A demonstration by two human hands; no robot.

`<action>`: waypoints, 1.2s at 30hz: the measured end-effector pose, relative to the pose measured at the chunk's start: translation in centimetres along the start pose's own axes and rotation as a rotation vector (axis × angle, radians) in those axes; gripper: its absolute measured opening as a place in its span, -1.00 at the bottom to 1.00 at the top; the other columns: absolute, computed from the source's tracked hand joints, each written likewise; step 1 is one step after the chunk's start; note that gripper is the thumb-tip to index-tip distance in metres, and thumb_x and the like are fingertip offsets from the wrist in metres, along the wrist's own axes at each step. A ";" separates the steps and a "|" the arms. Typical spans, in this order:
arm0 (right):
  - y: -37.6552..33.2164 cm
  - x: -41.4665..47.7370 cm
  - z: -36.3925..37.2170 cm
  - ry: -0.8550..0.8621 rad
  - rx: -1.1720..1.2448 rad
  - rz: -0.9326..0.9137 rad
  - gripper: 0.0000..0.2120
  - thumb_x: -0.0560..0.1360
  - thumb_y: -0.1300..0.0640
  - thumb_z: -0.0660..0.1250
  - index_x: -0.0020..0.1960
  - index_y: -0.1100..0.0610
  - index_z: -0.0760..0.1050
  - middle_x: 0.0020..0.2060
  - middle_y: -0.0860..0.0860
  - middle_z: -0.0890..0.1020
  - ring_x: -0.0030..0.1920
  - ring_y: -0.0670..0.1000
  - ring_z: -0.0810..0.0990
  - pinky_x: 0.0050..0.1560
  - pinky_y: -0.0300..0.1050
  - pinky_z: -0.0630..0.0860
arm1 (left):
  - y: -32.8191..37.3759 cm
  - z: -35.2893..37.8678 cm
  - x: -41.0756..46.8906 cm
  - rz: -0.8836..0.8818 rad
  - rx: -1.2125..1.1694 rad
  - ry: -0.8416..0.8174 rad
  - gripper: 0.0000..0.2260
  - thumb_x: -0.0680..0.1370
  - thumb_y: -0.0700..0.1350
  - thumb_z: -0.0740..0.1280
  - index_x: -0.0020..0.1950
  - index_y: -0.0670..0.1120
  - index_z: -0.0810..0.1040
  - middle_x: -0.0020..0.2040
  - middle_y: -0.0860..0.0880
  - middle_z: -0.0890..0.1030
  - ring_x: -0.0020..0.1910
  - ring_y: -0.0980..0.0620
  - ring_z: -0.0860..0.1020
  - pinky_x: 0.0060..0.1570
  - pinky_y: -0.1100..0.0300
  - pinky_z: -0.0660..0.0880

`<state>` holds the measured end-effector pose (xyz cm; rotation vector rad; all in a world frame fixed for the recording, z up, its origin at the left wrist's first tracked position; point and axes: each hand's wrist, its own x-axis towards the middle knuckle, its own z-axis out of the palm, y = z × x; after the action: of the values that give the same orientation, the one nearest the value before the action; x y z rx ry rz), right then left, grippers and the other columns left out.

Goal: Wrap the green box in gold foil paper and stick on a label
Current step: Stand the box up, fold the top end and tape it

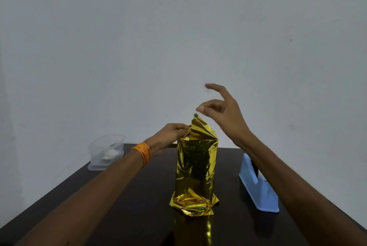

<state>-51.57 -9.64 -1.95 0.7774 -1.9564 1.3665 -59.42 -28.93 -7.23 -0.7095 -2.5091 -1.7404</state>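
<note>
At frame centre, the left hand [172, 133] pinches the upright gold-foil-wrapped box's [195, 168] top flap; the right hand [222, 108] hovers above, fingers spread.

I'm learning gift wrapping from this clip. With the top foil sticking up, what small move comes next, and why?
Probably bring the right hand down to press the upright foil flap flat, since the left hand pinches the other edge and the top is unsealed.

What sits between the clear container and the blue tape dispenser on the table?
Head view: the upright foil-wrapped box, with the left hand pinching its top foil. Otherwise bare dark table.
</note>
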 end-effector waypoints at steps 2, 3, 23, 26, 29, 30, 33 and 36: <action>0.4 -0.2 -1.2 0.069 0.048 0.084 -0.49 0.55 0.18 0.41 0.43 -0.03 0.34 -0.11 0.01 0.74 0.07 -0.11 0.67 0.25 -0.15 0.44 | 0.3 0.1 0.0 0.038 0.062 0.011 -0.78 0.65 -0.05 0.25 0.21 0.02 0.64 0.19 0.01 0.63 0.21 0.02 0.55 0.23 0.01 0.48; 1.0 -0.4 -1.7 0.062 0.025 0.136 -0.50 0.55 0.19 0.38 0.44 -0.03 0.33 -0.11 0.01 0.74 0.08 -0.09 0.67 0.31 -0.07 0.42 | 0.4 0.2 0.1 0.068 0.085 0.024 -0.79 0.63 -0.05 0.27 0.19 0.02 0.65 0.20 0.03 0.63 0.19 0.03 0.56 0.20 0.03 0.50; 6.0 -1.6 -2.5 -0.200 -0.142 0.330 -0.48 0.55 0.14 0.40 0.45 -0.10 0.32 -0.13 -0.05 0.75 0.02 -0.13 0.68 0.27 -0.06 0.41 | 1.4 0.1 1.5 0.234 -0.080 0.099 -0.54 0.49 -0.26 0.45 0.31 -0.01 0.38 0.22 -0.09 0.59 0.10 -0.04 0.64 -0.09 0.10 0.63; 5.9 -1.6 -2.2 -0.204 -0.156 0.320 -0.47 0.56 0.15 0.39 0.46 -0.08 0.32 -0.14 -0.07 0.75 0.00 -0.15 0.67 0.23 -0.11 0.37 | 1.0 0.2 2.0 0.215 -0.073 0.267 -0.72 0.57 -0.13 0.40 0.25 -0.04 0.45 0.11 -0.10 0.66 0.00 -0.01 0.67 -0.05 0.11 0.62; 6.0 -1.6 -2.3 -0.202 -0.164 0.316 -0.47 0.55 0.13 0.40 0.46 -0.09 0.32 -0.14 -0.07 0.75 0.02 -0.12 0.68 0.30 -0.04 0.41 | 1.5 0.0 2.7 0.178 -0.074 0.247 -0.71 0.57 -0.17 0.40 0.28 -0.07 0.51 0.08 -0.13 0.67 0.00 0.00 0.66 -0.11 0.21 0.60; 6.0 -1.6 -2.3 -0.203 -0.165 0.317 -0.47 0.55 0.12 0.40 0.46 -0.09 0.32 -0.14 -0.06 0.75 0.03 -0.11 0.68 0.32 0.00 0.42 | 1.6 0.0 3.0 0.171 -0.066 0.224 -0.71 0.56 -0.19 0.40 0.27 -0.07 0.53 0.07 -0.15 0.67 0.00 -0.01 0.66 -0.10 0.19 0.61; 6.2 -1.6 -2.3 -0.211 -0.153 0.321 -0.47 0.55 0.11 0.40 0.45 -0.10 0.32 -0.13 -0.04 0.75 0.04 -0.08 0.68 0.35 0.08 0.44 | 1.9 0.2 3.7 0.176 -0.040 0.239 -0.72 0.50 -0.23 0.46 0.20 -0.07 0.60 -0.02 -0.16 0.70 0.00 -0.05 0.68 0.05 0.02 0.62; 6.4 -1.7 -2.4 -0.208 -0.154 0.325 -0.48 0.55 0.09 0.41 0.45 -0.10 0.32 -0.13 -0.05 0.74 0.05 -0.08 0.68 0.36 0.10 0.43 | 2.1 0.5 4.0 0.169 -0.087 0.286 -0.68 0.45 -0.27 0.50 0.17 -0.08 0.61 -0.05 -0.16 0.70 -0.01 -0.06 0.68 -0.06 0.11 0.61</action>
<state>-54.99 -5.26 -6.33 0.5648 -2.4034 1.3365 -62.09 -26.44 -4.53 -0.6052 -2.1358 -1.7589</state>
